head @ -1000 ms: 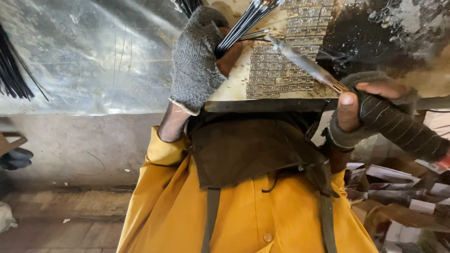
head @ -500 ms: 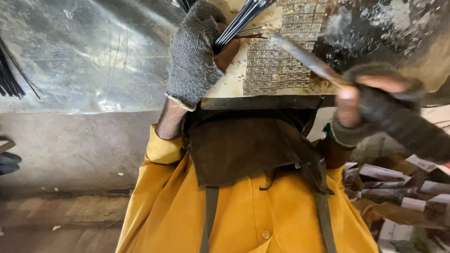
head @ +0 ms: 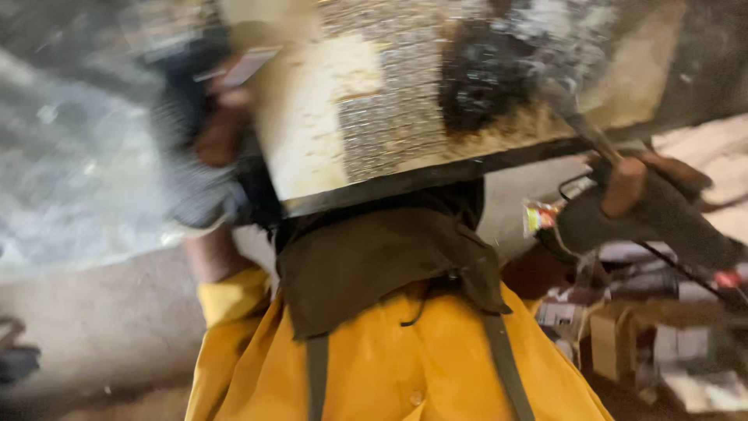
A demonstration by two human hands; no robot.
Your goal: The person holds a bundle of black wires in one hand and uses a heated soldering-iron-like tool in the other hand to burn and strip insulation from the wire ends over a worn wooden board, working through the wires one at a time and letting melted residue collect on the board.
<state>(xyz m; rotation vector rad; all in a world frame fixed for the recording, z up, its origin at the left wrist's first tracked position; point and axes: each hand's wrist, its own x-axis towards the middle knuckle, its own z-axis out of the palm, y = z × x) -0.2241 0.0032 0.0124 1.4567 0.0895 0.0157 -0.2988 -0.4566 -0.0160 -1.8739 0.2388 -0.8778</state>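
Note:
My left hand, in a grey knitted glove, is badly blurred at the left edge of a worn metal work plate. It seems closed on a bundle of thin dark rods, which the blur mostly hides. My right hand, in a dark glove with bare fingertips showing, grips a handle with a metal rod slanting up and left. The rod's tip lies near a burnt black patch on the plate. I wear a yellow garment and a brown apron.
The plate's dark front edge runs just above my chest. A clutter of boxes and scrap lies at the lower right, with a thin cable running across it. A grey sheet covers the left side above a concrete floor.
The view has swung and blurred. My left hand has dropped down along the plate's left edge. My right hand has moved right and down with the rod still in it.

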